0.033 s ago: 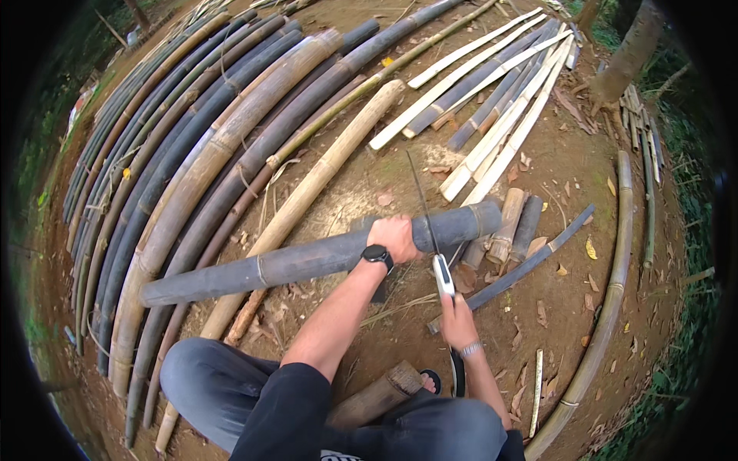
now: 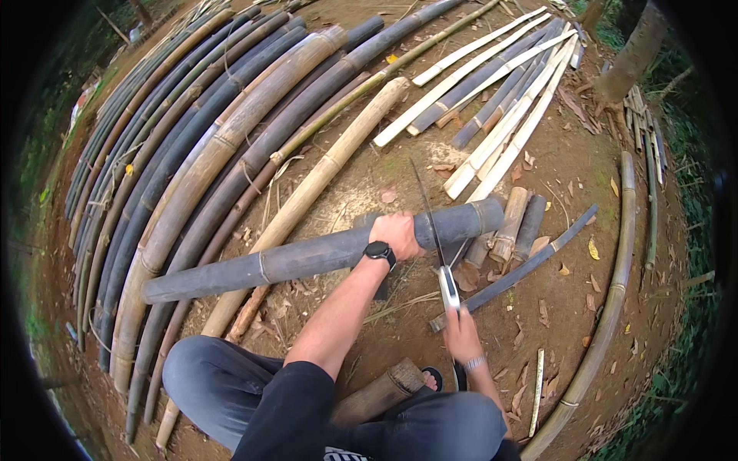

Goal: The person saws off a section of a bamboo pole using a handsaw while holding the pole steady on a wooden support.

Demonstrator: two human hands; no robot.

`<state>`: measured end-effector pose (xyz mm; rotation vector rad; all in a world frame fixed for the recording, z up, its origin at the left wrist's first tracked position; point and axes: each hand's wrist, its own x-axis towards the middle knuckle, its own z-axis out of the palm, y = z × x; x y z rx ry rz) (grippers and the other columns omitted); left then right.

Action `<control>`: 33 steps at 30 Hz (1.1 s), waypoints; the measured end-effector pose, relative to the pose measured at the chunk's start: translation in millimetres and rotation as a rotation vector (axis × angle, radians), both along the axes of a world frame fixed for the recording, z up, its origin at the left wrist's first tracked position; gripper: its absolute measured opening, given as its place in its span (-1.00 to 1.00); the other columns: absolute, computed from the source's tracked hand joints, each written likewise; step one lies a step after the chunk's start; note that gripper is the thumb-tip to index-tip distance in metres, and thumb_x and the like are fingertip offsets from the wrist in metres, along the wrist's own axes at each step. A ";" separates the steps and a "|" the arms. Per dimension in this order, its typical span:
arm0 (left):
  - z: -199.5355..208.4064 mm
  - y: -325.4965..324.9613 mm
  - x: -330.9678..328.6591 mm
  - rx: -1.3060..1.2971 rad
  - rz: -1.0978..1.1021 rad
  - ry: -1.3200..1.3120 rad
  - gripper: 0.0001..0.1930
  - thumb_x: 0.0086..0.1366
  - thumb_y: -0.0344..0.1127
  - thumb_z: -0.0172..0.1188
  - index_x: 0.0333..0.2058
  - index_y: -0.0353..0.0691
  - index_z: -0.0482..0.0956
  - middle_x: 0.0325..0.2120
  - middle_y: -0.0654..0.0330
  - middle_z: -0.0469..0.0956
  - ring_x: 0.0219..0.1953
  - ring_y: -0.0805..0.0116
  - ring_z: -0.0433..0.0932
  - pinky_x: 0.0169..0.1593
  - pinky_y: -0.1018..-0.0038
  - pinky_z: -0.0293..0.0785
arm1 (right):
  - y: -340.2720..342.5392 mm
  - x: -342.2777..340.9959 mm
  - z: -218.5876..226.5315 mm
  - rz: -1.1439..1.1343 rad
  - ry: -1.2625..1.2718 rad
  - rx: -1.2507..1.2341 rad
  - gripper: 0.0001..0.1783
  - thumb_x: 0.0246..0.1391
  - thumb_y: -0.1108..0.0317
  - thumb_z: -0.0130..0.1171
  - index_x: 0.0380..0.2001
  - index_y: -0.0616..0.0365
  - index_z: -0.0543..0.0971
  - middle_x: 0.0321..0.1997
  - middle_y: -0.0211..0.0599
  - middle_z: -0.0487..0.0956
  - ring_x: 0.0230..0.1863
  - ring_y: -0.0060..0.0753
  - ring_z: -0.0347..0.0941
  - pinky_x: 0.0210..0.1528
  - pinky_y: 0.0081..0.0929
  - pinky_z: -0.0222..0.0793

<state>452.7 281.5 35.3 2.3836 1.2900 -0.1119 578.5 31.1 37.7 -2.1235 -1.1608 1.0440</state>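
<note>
A dark bamboo pole [image 2: 315, 257] lies slantwise in front of me, across a pale tan bamboo pole [image 2: 332, 163]. My left hand [image 2: 397, 234] is clamped over its upper side, left of the saw. In my right hand [image 2: 463, 338] is the white and black handle of a hand saw [image 2: 448, 286], fingers wrapped round it. The thin blade crosses the pole near its right end and points away from me. How deep the blade sits in the bamboo I cannot tell.
Long bamboo poles [image 2: 201, 173] fill the left side. Split bamboo strips [image 2: 469, 92] fan out at the far right. Short cut pieces [image 2: 510, 223] and a curved dark strip [image 2: 530, 265] lie beside the pole's right end. A bamboo section [image 2: 380, 392] rests between my legs.
My right hand has drawn the saw a little toward me, so the handle is lower and farther from the pole. My left hand keeps its grip on the bamboo.
</note>
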 end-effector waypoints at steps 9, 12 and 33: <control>10.0 8.0 -2.5 -0.077 0.014 0.064 -0.28 -0.13 0.18 0.47 -0.16 -0.34 0.56 -0.19 -0.07 0.66 -0.10 0.08 0.67 -0.04 0.27 0.60 | -6.3 -4.3 10.3 -0.100 0.124 -0.049 -0.49 0.41 0.01 -0.08 -0.30 0.36 0.41 -0.53 0.21 0.53 -0.43 0.29 0.51 -0.37 0.00 0.37; -9.8 -1.6 2.8 0.041 0.014 -0.023 -0.27 -0.16 0.18 0.48 -0.15 -0.32 0.57 -0.22 -0.07 0.68 -0.15 0.06 0.69 -0.08 0.25 0.62 | -12.5 -2.3 16.6 -0.057 0.050 0.004 -0.47 0.43 -0.01 -0.10 -0.33 0.34 0.41 -0.56 0.13 0.53 -0.48 0.15 0.54 -0.39 -0.03 0.38; -14.2 -5.7 6.9 0.113 0.007 -0.076 -0.28 -0.14 0.17 0.50 -0.19 -0.37 0.60 -0.20 -0.08 0.67 -0.14 0.06 0.69 -0.08 0.27 0.62 | -7.8 8.4 -26.4 -0.043 0.033 0.053 -0.60 0.43 0.07 -0.11 -0.23 0.25 0.41 -0.70 -0.35 0.41 -0.74 -0.42 0.40 -0.66 -0.35 0.27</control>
